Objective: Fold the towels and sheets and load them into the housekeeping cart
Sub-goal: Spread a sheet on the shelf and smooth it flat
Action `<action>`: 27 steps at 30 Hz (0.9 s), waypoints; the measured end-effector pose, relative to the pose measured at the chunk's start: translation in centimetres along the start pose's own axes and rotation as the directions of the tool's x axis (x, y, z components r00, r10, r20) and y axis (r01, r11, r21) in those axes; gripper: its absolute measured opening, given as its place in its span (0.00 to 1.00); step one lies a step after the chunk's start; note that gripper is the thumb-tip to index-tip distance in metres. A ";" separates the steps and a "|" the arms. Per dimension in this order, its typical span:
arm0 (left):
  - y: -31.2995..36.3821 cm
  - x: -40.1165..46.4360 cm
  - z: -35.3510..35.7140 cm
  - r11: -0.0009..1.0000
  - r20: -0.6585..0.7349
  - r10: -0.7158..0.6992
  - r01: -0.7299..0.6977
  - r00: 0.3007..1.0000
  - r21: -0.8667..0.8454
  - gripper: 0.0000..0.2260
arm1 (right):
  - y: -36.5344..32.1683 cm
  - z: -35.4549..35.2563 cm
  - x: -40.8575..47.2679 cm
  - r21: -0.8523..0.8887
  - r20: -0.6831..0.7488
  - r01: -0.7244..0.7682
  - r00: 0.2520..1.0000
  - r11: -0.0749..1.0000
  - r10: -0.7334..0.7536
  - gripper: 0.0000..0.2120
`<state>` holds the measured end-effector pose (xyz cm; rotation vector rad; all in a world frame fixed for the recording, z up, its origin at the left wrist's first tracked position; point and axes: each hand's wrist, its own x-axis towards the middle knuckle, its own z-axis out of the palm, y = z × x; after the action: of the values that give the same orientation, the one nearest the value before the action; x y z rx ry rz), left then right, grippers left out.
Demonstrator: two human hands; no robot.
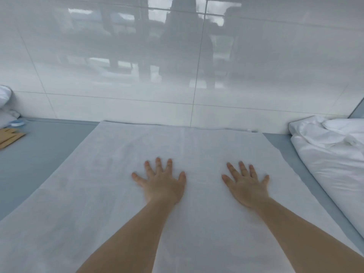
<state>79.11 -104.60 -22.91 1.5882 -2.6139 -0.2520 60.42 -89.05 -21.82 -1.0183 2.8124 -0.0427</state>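
Bare table (45, 154) lies left of the sheet (177, 146); rumpled linen (331, 152) crowds the right.

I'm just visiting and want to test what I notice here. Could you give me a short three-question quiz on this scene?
1. True or false: both hands lie flat, fingers spread, on the white sheet.
2. Where is the rumpled white bedding? A) left of the sheet B) right of the sheet C) on top of it
3. What brown thing lies at the far left edge?

Key:
1. True: left hand and right hand press it flat.
2. B
3. Cardboard pieces.
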 end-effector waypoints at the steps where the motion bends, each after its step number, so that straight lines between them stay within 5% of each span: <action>1: 0.1 0.2 0.0 1.000 0.001 0.000 0.000 1.000 0.000 0.32 | -0.5 -0.3 0.2 0.007 0.002 -0.014 1.000 1.000 0.014 0.27; 8: 0.4 1.0 0.0 1.000 0.007 0.007 -0.007 1.000 -0.012 0.29 | -11.2 1.4 -1.5 0.102 -0.044 0.239 0.971 0.966 -0.236 0.23; 15: -3.3 0.1 -0.6 0.993 0.025 0.118 -0.119 0.993 0.020 0.33 | -11.1 2.1 -2.2 0.019 -0.063 0.194 0.979 0.981 -0.192 0.28; 24: -16.8 -4.4 -2.9 0.997 0.035 -0.044 0.042 0.998 0.069 0.35 | -13.8 0.2 -4.5 -0.060 0.004 0.039 0.999 0.997 -0.039 0.25; 27: -17.7 -5.8 -3.9 0.997 0.090 -0.047 0.042 0.995 0.059 0.34 | -18.7 0.5 -8.8 0.026 0.005 0.175 0.985 0.984 -0.175 0.25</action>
<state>97.87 -107.91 -22.08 1.6942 -2.6785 -0.2606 78.98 -97.81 -19.72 -1.2542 2.7008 -0.0941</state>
